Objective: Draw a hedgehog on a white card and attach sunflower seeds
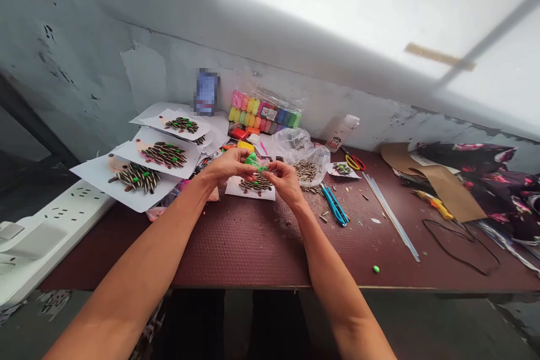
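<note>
My left hand (231, 164) and my right hand (285, 180) are close together above the middle of the dark red table (248, 242). Both pinch a small bright green packet (253, 161), which looks like clay in clear wrapping. Just below them lies a white card (236, 187) with a hedgehog shape made of striped seeds. Behind my right hand, a clear plastic bag (295, 143) holds a pile of striped seeds (305, 171). Beyond my left hand is a yellow clay block (246, 147).
Hedgehog cards (169, 175) are stacked at left beside a white power strip (63, 230). A blue cutter (334, 205), clear sticks (390, 215), scissors (354, 161), a green clay ball (376, 269) and a yellow glue gun (439, 205) lie right. A bottle (342, 132) stands near the wall.
</note>
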